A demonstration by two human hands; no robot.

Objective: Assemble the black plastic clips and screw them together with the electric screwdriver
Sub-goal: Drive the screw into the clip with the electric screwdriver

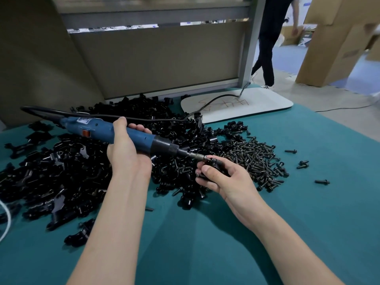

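My left hand [127, 151] grips the blue electric screwdriver [96, 128], which lies nearly level and points right. Its bit [195, 155] meets a small black clip assembly [213, 163] that my right hand [224, 177] pinches between thumb and fingers; my fingers hide most of that clip. A big heap of black plastic clips [82, 165] covers the teal table [205, 243] to the left and behind. A pile of dark screws [259, 159] lies just right of my right hand.
The screwdriver's black cord [164, 119] runs back over a white stand base [246, 105]. A grey partition [156, 58] stands behind the heap. A person [271, 38] walks at the back right near cardboard boxes [333, 42]. Loose screws [322, 182] dot the right side.
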